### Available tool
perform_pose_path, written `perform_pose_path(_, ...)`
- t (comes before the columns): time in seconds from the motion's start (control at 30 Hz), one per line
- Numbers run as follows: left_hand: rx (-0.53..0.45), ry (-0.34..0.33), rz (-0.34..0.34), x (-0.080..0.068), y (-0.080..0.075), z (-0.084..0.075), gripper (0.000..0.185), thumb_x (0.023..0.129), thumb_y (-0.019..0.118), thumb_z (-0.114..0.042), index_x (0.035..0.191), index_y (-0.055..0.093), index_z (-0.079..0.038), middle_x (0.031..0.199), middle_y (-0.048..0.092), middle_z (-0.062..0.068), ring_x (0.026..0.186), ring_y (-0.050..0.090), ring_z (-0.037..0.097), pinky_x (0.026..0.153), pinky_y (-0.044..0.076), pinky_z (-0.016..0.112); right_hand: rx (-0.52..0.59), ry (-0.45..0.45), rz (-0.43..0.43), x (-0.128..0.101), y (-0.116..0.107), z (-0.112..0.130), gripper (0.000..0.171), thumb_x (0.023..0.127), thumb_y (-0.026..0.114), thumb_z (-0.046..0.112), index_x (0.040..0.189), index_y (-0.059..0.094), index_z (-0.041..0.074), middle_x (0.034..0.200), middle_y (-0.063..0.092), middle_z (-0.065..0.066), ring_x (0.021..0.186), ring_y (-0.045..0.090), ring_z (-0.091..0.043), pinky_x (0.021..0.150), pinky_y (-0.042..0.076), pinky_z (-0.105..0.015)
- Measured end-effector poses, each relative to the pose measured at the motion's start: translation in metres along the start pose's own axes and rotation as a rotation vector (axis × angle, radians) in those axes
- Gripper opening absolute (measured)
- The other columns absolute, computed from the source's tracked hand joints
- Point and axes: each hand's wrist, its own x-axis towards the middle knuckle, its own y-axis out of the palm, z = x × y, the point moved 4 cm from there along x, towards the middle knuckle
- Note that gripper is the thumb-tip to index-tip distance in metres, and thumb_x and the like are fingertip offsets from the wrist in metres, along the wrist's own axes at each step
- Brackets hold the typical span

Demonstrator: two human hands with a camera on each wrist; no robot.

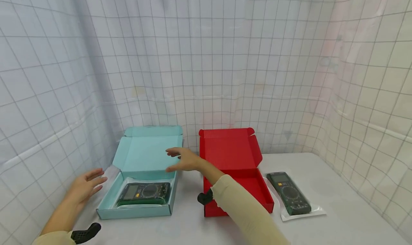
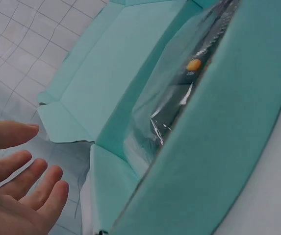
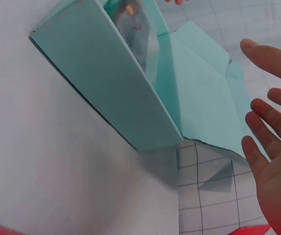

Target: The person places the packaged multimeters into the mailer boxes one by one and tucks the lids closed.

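Note:
A light blue cardboard box (image 1: 135, 213) stands on the left with its lid raised behind it. Inside lies a multimeter (image 1: 145, 193) in a clear plastic bag, its orange button (image 2: 194, 65) showing in the left wrist view. My left hand (image 1: 85, 187) hovers beside the box's left wall, fingers spread and holding nothing. Over the right part of the lid my right hand (image 1: 185, 160) hangs in the air, thumb apart from the fingers, also holding nothing. The right wrist view shows this hand (image 3: 275, 127) near the blue lid (image 3: 204, 88), apart from it.
A red box (image 1: 254, 187) with its lid up stands right of the blue one, partly hidden by my right sleeve (image 1: 248, 209). Farther right, a second multimeter (image 1: 289, 193) lies on a clear bag on the white table (image 1: 347, 216). Grid-patterned curtains (image 1: 212, 59) enclose the back and sides.

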Motion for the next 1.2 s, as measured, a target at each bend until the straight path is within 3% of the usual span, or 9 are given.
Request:
perform_pose_path(0.17, 0.008, 0.022, -0.083, 0.014, 0.004, -0.017, 0.074, 0.107, 0.058, -0.013, 0.159, 0.012, 0.013, 0.164, 0.014, 0.033, 0.086, 0.052, -0.017, 0.083, 0.053, 0.015, 0.018, 0.023, -0.077, -0.003, -0.015, -0.007, 0.076, 0.088, 0.08, 0.027, 0.153, 0.049, 0.004, 0.145, 0.056, -0.014, 0.13, 0.055, -0.033, 0.103, 0.051, -0.034)
perform_pose_path(0.27, 0.032, 0.015, -0.137, 0.022, 0.005, -0.024, 0.073, 0.107, 0.057, -0.013, 0.16, 0.012, 0.01, 0.164, 0.017, 0.03, 0.093, 0.053, -0.012, 0.102, 0.05, 0.03, 0.034, 0.039, -0.113, -0.006, -0.021, -0.012, 0.074, 0.089, 0.079, 0.025, 0.152, 0.048, 0.003, 0.145, 0.055, -0.017, 0.129, 0.055, -0.035, 0.101, 0.051, -0.034)
perform_pose_path(0.37, 0.028, -0.003, -0.146, 0.029, 0.008, -0.029, 0.073, 0.107, 0.054, -0.01, 0.162, 0.008, 0.007, 0.167, 0.014, 0.028, 0.127, 0.052, 0.016, 0.116, 0.034, 0.049, 0.03, 0.045, -0.158, -0.008, -0.027, -0.018, 0.073, 0.089, 0.078, 0.024, 0.152, 0.048, 0.002, 0.144, 0.056, -0.019, 0.128, 0.056, -0.036, 0.103, 0.051, -0.038)
perform_pose_path(0.43, 0.016, -0.007, -0.131, 0.033, 0.011, -0.032, 0.073, 0.107, 0.052, -0.007, 0.162, 0.005, 0.006, 0.167, 0.011, 0.028, 0.145, 0.034, 0.035, 0.118, 0.027, 0.055, 0.03, 0.056, -0.19, -0.009, -0.029, -0.022, 0.072, 0.09, 0.077, 0.023, 0.152, 0.048, 0.002, 0.143, 0.057, -0.018, 0.127, 0.056, -0.037, 0.103, 0.051, -0.04)
perform_pose_path(0.5, 0.005, -0.009, -0.118, 0.037, 0.014, -0.033, 0.074, 0.106, 0.051, -0.005, 0.161, 0.003, 0.006, 0.167, 0.008, 0.029, 0.151, 0.016, 0.044, 0.118, 0.024, 0.056, 0.038, 0.074, -0.22, -0.01, -0.031, -0.028, 0.072, 0.09, 0.077, 0.022, 0.152, 0.048, 0.001, 0.142, 0.058, -0.018, 0.127, 0.057, -0.037, 0.101, 0.052, -0.038)
perform_pose_path(0.83, -0.03, -0.046, -0.093, 0.053, 0.023, -0.026, 0.069, 0.109, 0.046, -0.007, 0.159, 0.002, 0.01, 0.166, 0.004, 0.032, 0.151, 0.016, 0.047, 0.119, 0.024, 0.052, 0.08, 0.242, -0.268, -0.009, -0.024, -0.037, 0.064, 0.098, 0.071, 0.019, 0.153, 0.046, -0.002, 0.141, 0.061, -0.015, 0.126, 0.061, -0.027, 0.098, 0.054, -0.033)
perform_pose_path(0.93, -0.044, -0.048, -0.095, 0.054, 0.024, -0.023, 0.066, 0.11, 0.046, -0.01, 0.159, 0.007, 0.012, 0.165, 0.01, 0.033, 0.149, 0.022, 0.048, 0.115, 0.035, 0.043, 0.1, 0.272, -0.253, -0.004, -0.015, -0.033, 0.06, 0.099, 0.07, 0.016, 0.151, 0.047, -0.004, 0.137, 0.064, -0.014, 0.123, 0.063, -0.025, 0.097, 0.055, -0.033)
perform_pose_path(1.07, -0.012, -0.03, -0.095, 0.053, 0.026, -0.022, 0.063, 0.111, 0.046, -0.015, 0.159, 0.016, 0.012, 0.161, 0.021, 0.034, 0.144, 0.031, 0.046, 0.096, 0.053, 0.027, 0.14, 0.285, -0.276, 0.002, -0.004, -0.029, 0.054, 0.101, 0.07, 0.014, 0.148, 0.051, -0.004, 0.131, 0.068, -0.011, 0.118, 0.066, -0.021, 0.096, 0.055, -0.031)
perform_pose_path(1.2, 0.037, -0.009, -0.079, 0.052, 0.029, -0.023, 0.061, 0.112, 0.045, -0.018, 0.159, 0.018, 0.01, 0.161, 0.023, 0.034, 0.144, 0.032, 0.047, 0.099, 0.052, 0.034, 0.14, 0.302, -0.367, 0.006, 0.004, -0.028, 0.045, 0.102, 0.069, 0.014, 0.143, 0.059, 0.0, 0.122, 0.071, -0.006, 0.108, 0.067, -0.017, 0.091, 0.057, -0.027)
